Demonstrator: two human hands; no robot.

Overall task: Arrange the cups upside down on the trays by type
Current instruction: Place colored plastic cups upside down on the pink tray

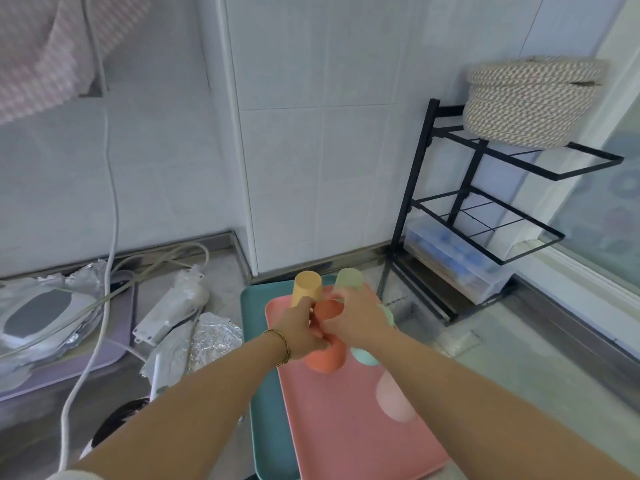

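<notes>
meeting over the pink tray [346, 431], left grip [304, 329] and right grip [360, 320] are clasped round the orange cups [328, 358]; a yellow cup [306, 285] is stood inverted beyond.

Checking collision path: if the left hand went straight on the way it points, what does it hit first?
Probably the yellow cup, upside down just beyond the left hand on the pink tray. Depth is unclear; they may already touch.
</notes>
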